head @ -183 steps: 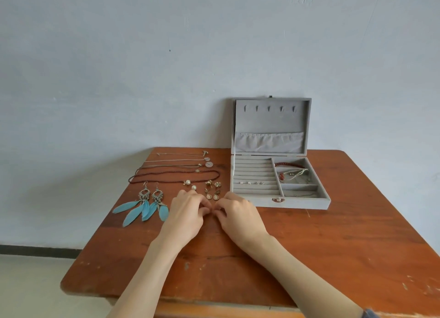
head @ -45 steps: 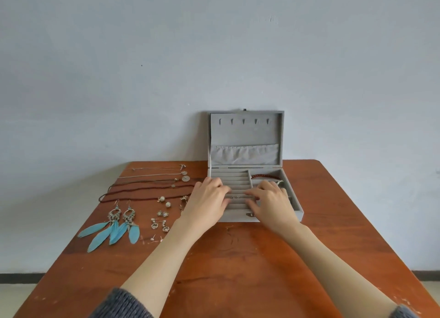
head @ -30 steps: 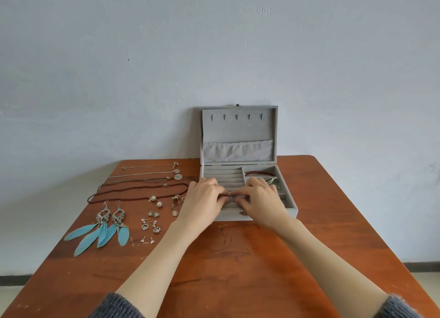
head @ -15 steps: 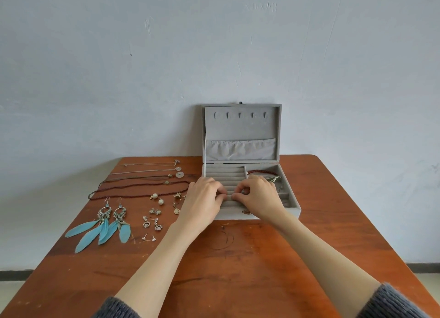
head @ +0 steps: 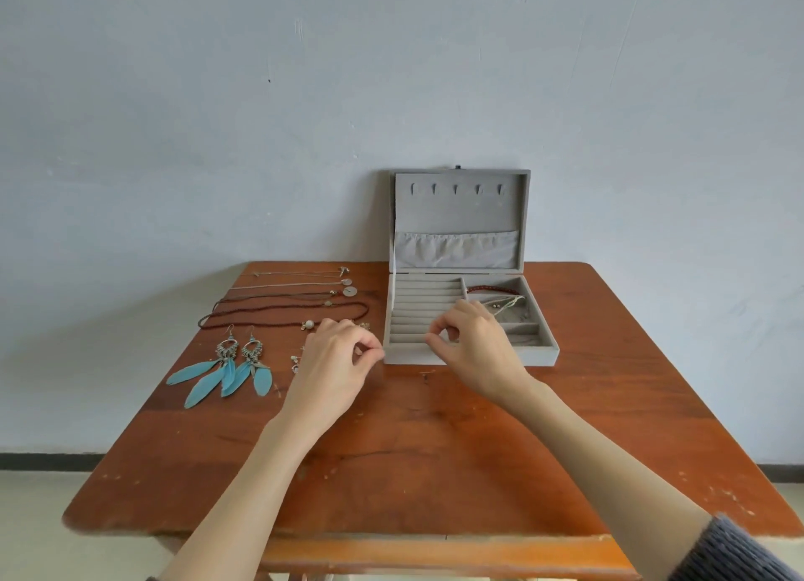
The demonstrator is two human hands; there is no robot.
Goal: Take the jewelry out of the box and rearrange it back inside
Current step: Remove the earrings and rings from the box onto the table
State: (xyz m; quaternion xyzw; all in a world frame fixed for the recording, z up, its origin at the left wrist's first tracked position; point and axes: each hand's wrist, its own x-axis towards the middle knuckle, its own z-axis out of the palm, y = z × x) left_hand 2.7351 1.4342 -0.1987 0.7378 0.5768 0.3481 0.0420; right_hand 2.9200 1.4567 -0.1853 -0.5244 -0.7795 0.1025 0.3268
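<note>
The grey velvet jewelry box (head: 539, 356) stands open on the table, its lid (head: 461, 215) upright against the wall. My right hand (head: 478, 350) hovers over the front ring rolls (head: 424, 304), thumb and forefinger pinched. My left hand (head: 335, 363) is just left of the box's front corner, also pinched. Anything between the fingers is too small to see. A red bracelet (head: 491, 289) and a pale chain (head: 510, 305) lie in the right compartments. Blue feather earrings (head: 226, 371), necklaces (head: 283, 310), a pearl (head: 309, 324) and small earrings (head: 296, 360) lie on the table to the left.
The brown wooden table (head: 435, 450) stands against a pale wall. The jewelry lies in rows over its left rear part. The left hand hides some of the small earrings. Pale floor shows beyond the table's left and right edges.
My left hand has moved out of the box to the left, over the small earrings. The right hand stays over the ring rolls. The camera has shifted slightly.
</note>
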